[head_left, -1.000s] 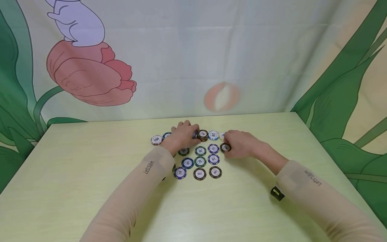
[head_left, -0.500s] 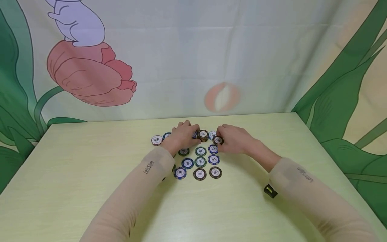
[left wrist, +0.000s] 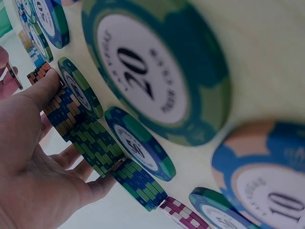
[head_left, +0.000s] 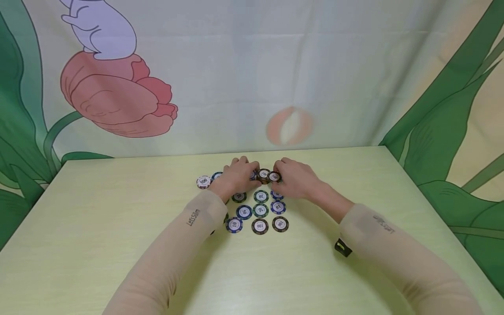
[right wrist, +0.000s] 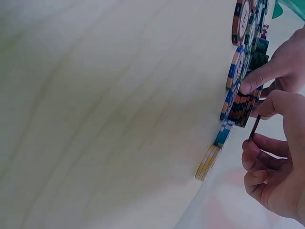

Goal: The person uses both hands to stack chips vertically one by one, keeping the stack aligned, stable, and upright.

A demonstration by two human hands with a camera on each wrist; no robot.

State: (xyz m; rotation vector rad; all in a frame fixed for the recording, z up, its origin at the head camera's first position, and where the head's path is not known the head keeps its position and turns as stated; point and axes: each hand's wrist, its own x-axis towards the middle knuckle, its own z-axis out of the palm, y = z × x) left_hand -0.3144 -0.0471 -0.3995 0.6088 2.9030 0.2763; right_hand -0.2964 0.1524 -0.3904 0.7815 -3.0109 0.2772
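Note:
In the head view my right hand (head_left: 297, 178) pinches a black poker chip (head_left: 274, 176) between thumb and fingers, close to the right side of a black chip stack (head_left: 264, 174). The right wrist view shows that held chip (right wrist: 255, 128) edge-on and tilted, slightly apart from the stack (right wrist: 243, 107). My left hand (head_left: 236, 177) holds the back row of stacks, thumb in front and fingers behind. Between them, in the left wrist view, stand a blue-and-tan chip stack (left wrist: 62, 112) and a green one (left wrist: 97, 145). The left hand and sleeve hide part of the row in the head view.
Loose chips lie flat nearer me, among them a green 20 chip (head_left: 260, 211), a blue 10 chip (head_left: 234, 225) and a black 100 chip (head_left: 280, 224). Short light-blue (right wrist: 223, 133) and yellow (right wrist: 208, 163) stacks end the row. A curtain (head_left: 220, 87) hangs behind the table.
My right hand has carried the black chip leftward and away from me, from beside the yellow stack to the black stack. My left hand has stayed in place.

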